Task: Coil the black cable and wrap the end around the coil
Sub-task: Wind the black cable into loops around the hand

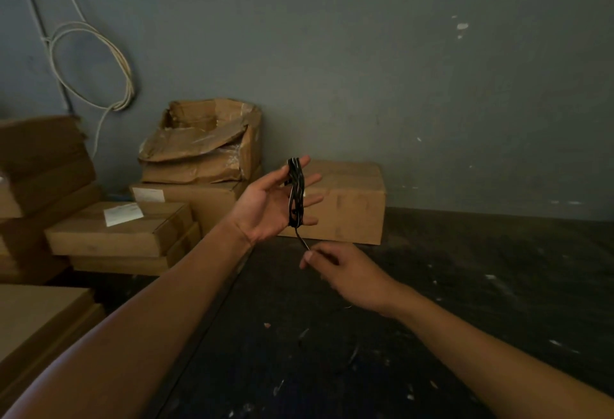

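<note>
Left hand (270,201) is up, palm toward the camera, fingers spread and extended. The black cable (295,194) is looped around those fingers as a tight narrow coil, running from the index fingertip down past the little finger. The hand isn't clamped; the coil just hangs on the open fingers.

A short tail of the cable leaves the bottom of the coil and drops diagonally to the right hand (345,274). Right hand sits just below and slightly right of the left, back of the hand toward the camera, thumb and forefinger pinched on the tail. Tail looks taut between coil and pinch. Can't tell where the cable goes past the pinch; it's lost against the dark floor (465,285).

Both forearms are bare and reach in from the bottom edge.

Behind the left hand: a closed cardboard box (352,206) on the floor against the grey wall (365,69). Left of it, a crumpled open box (206,139) sits on top of stacked flat cartons (133,229), two with white labels. More cartons at the far left edge.

A white cable coil (96,66) hangs on the wall, upper left.

Floor is dark with pale flecks.
</note>
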Demonstrator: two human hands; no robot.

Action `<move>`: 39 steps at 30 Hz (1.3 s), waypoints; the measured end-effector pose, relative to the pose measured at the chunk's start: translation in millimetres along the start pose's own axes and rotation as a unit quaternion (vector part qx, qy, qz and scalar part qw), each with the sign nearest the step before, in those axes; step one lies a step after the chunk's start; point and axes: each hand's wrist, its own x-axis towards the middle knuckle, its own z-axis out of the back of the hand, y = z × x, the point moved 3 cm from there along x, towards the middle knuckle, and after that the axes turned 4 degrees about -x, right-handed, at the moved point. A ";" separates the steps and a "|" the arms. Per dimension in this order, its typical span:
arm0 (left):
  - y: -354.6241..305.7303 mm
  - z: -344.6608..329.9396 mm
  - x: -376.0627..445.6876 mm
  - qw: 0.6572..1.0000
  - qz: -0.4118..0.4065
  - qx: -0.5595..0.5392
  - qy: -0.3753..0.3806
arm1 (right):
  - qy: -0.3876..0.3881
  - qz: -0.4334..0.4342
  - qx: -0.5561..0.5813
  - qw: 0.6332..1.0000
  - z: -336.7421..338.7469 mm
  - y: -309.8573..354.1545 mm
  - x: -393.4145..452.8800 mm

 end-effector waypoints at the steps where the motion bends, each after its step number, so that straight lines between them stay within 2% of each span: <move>1: 2.0 2.5 0.4 1.000 0.002 0.010 -0.011 | -0.004 0.005 -0.018 1.000 3.6 2.7 0.3; 8: 17.4 17.1 -0.8 0.994 0.042 0.087 -0.041 | -0.032 0.016 -0.131 0.991 42.9 28.6 0.4; 16: 37.7 14.6 -13.0 0.983 0.116 0.138 0.039 | -0.049 0.040 -0.228 0.972 86.0 51.1 8.6; 20: 43.5 11.2 -17.4 0.974 0.153 0.162 0.048 | -0.061 0.050 -0.286 0.955 96.6 57.6 14.2; 25: 50.2 7.5 -26.5 0.961 0.195 0.174 0.095 | -0.065 0.048 -0.304 0.949 109.1 56.6 15.7; 32: 49.1 -4.7 -35.0 0.953 0.210 0.169 0.141 | -0.071 0.048 -0.289 0.953 121.5 40.3 25.5; 39: 39.7 -20.7 -41.3 0.954 0.188 0.045 0.228 | -0.088 0.061 -0.196 0.975 112.4 -3.2 35.0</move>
